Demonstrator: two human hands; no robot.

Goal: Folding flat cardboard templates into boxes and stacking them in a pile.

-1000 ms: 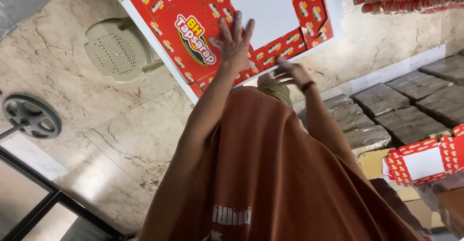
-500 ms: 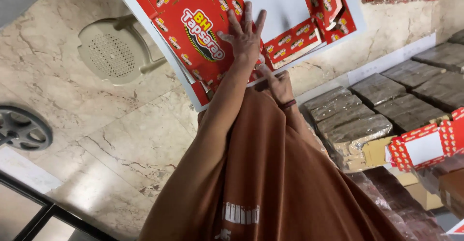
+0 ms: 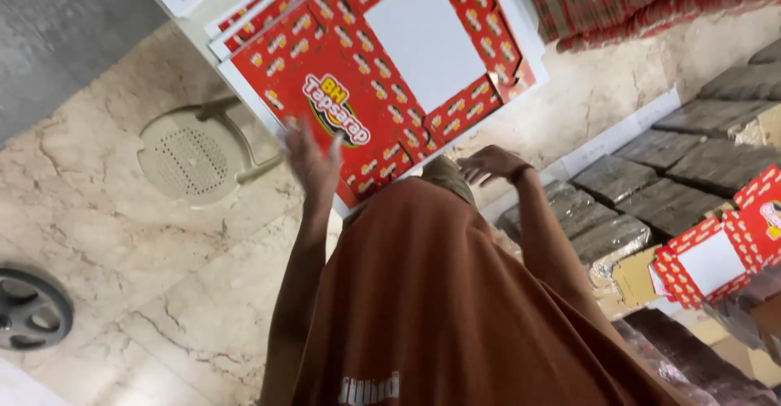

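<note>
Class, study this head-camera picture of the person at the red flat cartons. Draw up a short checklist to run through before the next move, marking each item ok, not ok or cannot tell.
1. Left hand free and open: ok; fingers spread, blurred.
2. Left hand touching the top red flat carton: cannot tell; it overlaps the carton's lower edge.
3. Right hand empty: ok; it hovers just below the carton.
4. Carton lying flat, printed side up, on the stack of flat cartons: ok.
5. Assembled red box out of the hands' way: ok; far right.
</note>
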